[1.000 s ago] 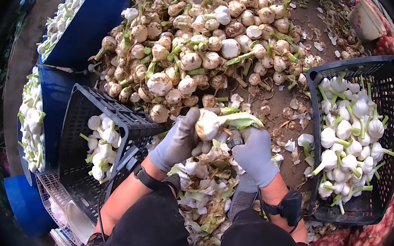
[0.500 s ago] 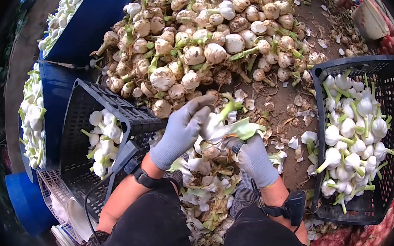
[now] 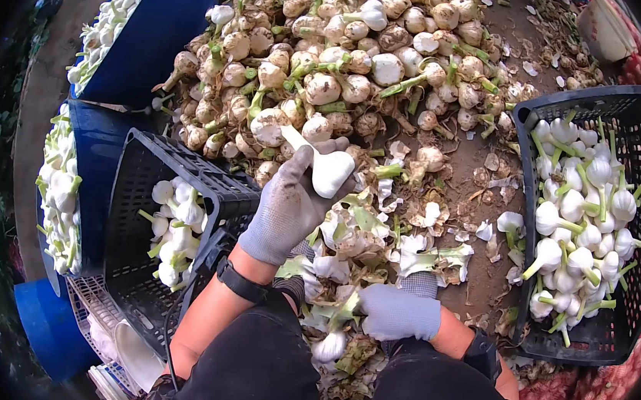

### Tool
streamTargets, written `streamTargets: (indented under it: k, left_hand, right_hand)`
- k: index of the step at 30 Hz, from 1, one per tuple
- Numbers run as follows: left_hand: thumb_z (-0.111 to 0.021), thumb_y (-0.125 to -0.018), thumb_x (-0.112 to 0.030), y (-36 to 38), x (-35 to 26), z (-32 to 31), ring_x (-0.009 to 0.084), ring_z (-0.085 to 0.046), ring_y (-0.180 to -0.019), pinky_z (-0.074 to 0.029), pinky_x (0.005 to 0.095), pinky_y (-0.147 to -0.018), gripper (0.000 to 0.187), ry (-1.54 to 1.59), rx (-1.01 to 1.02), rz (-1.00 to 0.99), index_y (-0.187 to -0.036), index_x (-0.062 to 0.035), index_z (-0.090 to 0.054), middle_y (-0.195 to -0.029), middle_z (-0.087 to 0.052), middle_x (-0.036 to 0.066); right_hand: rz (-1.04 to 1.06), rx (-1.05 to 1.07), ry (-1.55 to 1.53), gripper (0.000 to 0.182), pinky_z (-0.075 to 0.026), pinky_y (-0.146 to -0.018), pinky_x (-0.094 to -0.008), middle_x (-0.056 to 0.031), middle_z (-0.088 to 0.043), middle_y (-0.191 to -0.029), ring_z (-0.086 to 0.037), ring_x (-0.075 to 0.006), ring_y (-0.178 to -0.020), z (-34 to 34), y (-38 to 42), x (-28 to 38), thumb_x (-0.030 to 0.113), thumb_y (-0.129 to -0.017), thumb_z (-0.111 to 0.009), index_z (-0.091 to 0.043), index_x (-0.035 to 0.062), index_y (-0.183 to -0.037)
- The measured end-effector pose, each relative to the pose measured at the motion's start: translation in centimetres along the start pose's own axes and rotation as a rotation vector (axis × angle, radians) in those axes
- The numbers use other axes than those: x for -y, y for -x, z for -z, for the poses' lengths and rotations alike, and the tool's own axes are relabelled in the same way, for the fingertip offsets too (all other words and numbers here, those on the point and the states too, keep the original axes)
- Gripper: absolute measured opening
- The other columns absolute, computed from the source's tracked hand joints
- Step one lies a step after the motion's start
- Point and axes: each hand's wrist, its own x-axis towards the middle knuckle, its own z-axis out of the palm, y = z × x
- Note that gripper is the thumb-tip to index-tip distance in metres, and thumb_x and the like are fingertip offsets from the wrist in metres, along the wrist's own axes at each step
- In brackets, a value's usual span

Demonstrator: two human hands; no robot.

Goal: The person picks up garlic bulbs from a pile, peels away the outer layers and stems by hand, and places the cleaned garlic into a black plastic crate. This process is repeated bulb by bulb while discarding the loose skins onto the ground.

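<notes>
The peeled bulb (image 3: 332,174) is in my left hand (image 3: 287,201), lifted clear of the litter in front of my knees. My gloved fingers are closed around its smooth white body, and its pale stem slants up and away to the left, past my thumb. My right hand (image 3: 400,313) is lower and closer to me, gloved in the same grey, with its fingertips at the green stem of a second bulb (image 3: 330,346); I cannot tell whether they are closed on it. That second bulb hangs or lies stem-up over the scraps (image 3: 366,243), a loose spread of torn white and green skins between my legs. Beyond my left hand, the brown-skinned heap (image 3: 322,88) of dirty bulbs and cut stems covers the ground (image 3: 479,160). To my left, the near black crate (image 3: 128,181) stands tilted, with clean white bulbs inside. On my right, the far black crate (image 3: 518,219) holds more of them, stems pointing every way. Outermost on the left are two blue tubs (image 3: 151,37) filled with white bulbs, and red net sacks (image 3: 611,390) lie past the right crate.
</notes>
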Motion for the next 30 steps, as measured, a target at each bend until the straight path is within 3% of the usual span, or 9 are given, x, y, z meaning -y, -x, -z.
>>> streamTargets:
  k: [6,9,11,14,15,17,22,25,30]
  left_hand:
    - [-0.044,-0.104,-0.031,-0.7,-0.5,-3.5,0.0290,-0.062,-0.108,-0.052,0.0448,-0.096,0.041,-0.124,0.003,0.016,-0.126,0.0026,-0.049,-0.123,-0.059,0.016]
    - [-0.043,-0.104,-0.028,1.0,-0.7,-12.7,0.0168,-0.062,-0.106,-0.052,0.0307,-0.095,0.046,-0.344,0.298,0.142,-0.137,0.0038,-0.041,-0.131,-0.055,0.014]
    - [-0.041,-0.102,-0.017,1.2,-0.7,-17.5,0.0185,-0.061,-0.110,-0.052,0.0310,-0.093,0.055,-1.032,1.001,-0.443,-0.150,0.0018,-0.021,-0.139,-0.051,0.015]
    - [-0.049,-0.099,-0.024,1.3,-0.8,-20.0,0.0224,-0.061,-0.113,-0.050,0.0353,-0.095,0.056,-0.575,0.823,-0.120,-0.146,0.0009,-0.033,-0.138,-0.052,0.015]
    - [-0.052,-0.098,-0.027,1.0,-2.5,-19.7,0.0233,-0.060,-0.114,-0.050,0.0365,-0.095,0.055,-0.666,0.651,-0.110,-0.144,0.0008,-0.038,-0.137,-0.053,0.015]
    - [-0.054,-0.098,-0.030,-0.1,-1.3,-16.7,0.0227,-0.061,-0.111,-0.050,0.0346,-0.093,0.052,-0.560,0.354,-0.176,-0.138,0.0011,-0.046,-0.131,-0.057,0.013]
    - [-0.056,-0.095,-0.016,-2.9,2.6,-5.2,0.0154,-0.060,-0.102,-0.049,0.0289,-0.091,0.044,-0.966,0.173,-0.087,-0.135,0.0011,-0.049,-0.124,-0.060,0.009]
    - [-0.066,-0.079,0.005,-3.0,3.3,-3.0,0.0165,-0.054,-0.117,-0.047,0.0298,-0.097,0.063,-1.607,0.255,-0.623,-0.138,0.0001,-0.045,-0.135,-0.052,0.008]
    - [-0.070,-0.074,0.009,-1.7,2.9,-2.1,0.0175,-0.054,-0.119,-0.044,0.0319,-0.102,0.059,-0.806,0.227,-0.059,-0.129,-0.0014,-0.050,-0.130,-0.055,0.009]
  right_hand:
    - [-0.232,-0.421,0.575,0.046,-0.052,-0.080,-0.0423,-0.0132,-0.067,-0.104,-0.066,-0.0333,-0.093,0.8,-0.6,-1.1,0.024,-0.079,-0.069,-0.061,0.0158,-0.124]
    - [0.018,-0.284,0.059,0.055,-0.049,-0.087,-0.0381,-0.0175,-0.061,-0.120,-0.061,-0.0313,-0.107,1.7,-1.2,-1.2,0.034,-0.091,-0.063,-0.049,0.0115,-0.139]
    - [-0.086,-0.489,0.193,0.051,-0.046,-0.090,-0.0386,-0.0160,-0.057,-0.126,-0.056,-0.0309,-0.113,1.7,-3.5,-4.9,0.031,-0.092,-0.061,-0.050,0.0108,-0.138]
    - [-0.266,-1.020,0.614,0.041,-0.039,-0.100,-0.0403,-0.0116,-0.044,-0.144,-0.041,-0.0297,-0.130,1.8,-7.3,-11.6,0.022,-0.096,-0.054,-0.053,0.0087,-0.134]
    - [-0.576,-0.974,0.294,0.042,-0.034,-0.105,-0.0448,-0.0091,-0.038,-0.149,-0.037,-0.0358,-0.132,8.1,-1.6,-3.7,0.014,-0.094,-0.050,-0.052,0.0134,-0.135]
    - [-0.602,-1.210,0.802,0.052,-0.035,-0.101,-0.0553,-0.0126,-0.040,-0.146,-0.042,-0.0378,-0.127,10.9,-2.3,-7.0,0.012,-0.088,-0.055,-0.053,0.0323,-0.135]
    - [-0.744,-0.866,0.748,0.024,-0.052,-0.078,-0.0450,-0.0088,-0.063,-0.103,-0.060,-0.0319,-0.103,14.8,-4.1,-11.4,0.014,-0.084,-0.062,-0.072,0.0151,-0.106]
    - [-0.206,-1.159,-0.055,0.022,-0.053,-0.079,-0.0361,-0.0121,-0.069,-0.099,-0.067,-0.0240,-0.086,13.2,-2.0,-7.8,0.006,-0.081,-0.067,-0.070,0.0036,-0.103]
    - [0.381,-0.938,-1.117,0.032,-0.051,-0.083,-0.0228,-0.0039,-0.067,-0.103,-0.063,-0.0085,-0.091,8.2,-0.9,-3.2,-0.004,-0.088,-0.059,-0.061,-0.0007,-0.120]
